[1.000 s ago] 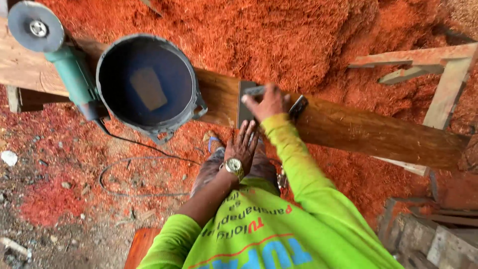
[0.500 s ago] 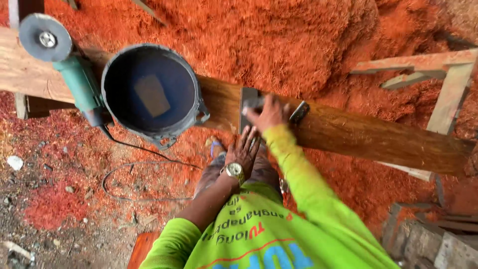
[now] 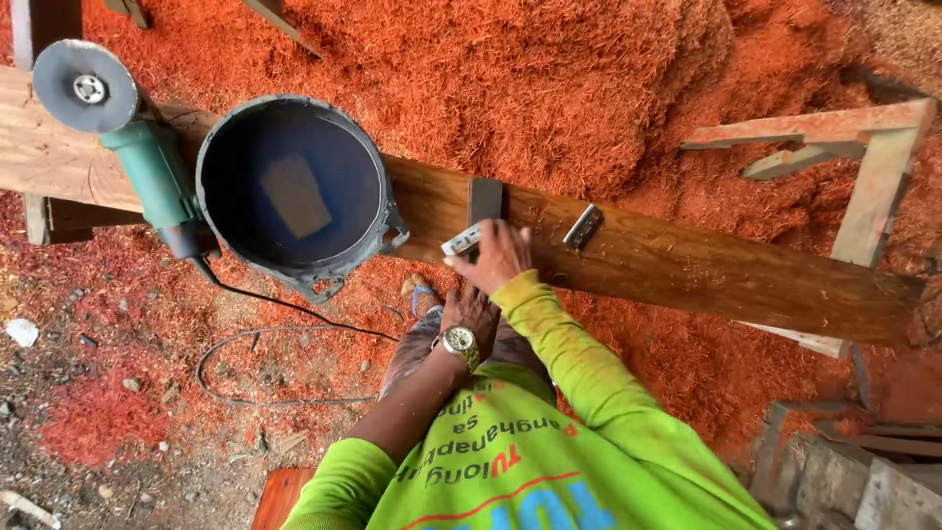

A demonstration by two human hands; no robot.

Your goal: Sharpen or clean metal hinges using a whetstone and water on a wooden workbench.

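Note:
My right hand (image 3: 500, 255) lies on the near edge of a long brown wooden plank (image 3: 687, 265). It grips a small white object (image 3: 459, 240) beside a dark flat square piece (image 3: 486, 199) that lies across the plank. A small metal piece (image 3: 583, 227) rests on the plank just right of the hand. My left hand (image 3: 469, 312), with a wristwatch (image 3: 458, 342), rests with its fingers spread on my knee below the plank and holds nothing.
A dark round bucket (image 3: 226, 147) with a flat scrap inside stands on the plank at the left. Beside it is a green angle grinder (image 3: 147, 172), its cable (image 3: 255, 334) looping over the ground. Red sawdust (image 3: 549, 88) is heaped behind. A wooden frame (image 3: 873, 167) stands at the right.
My right hand has drawn back from the top of the dark square piece toward the plank's near edge. The view has shifted slightly. My left hand stays on the knee.

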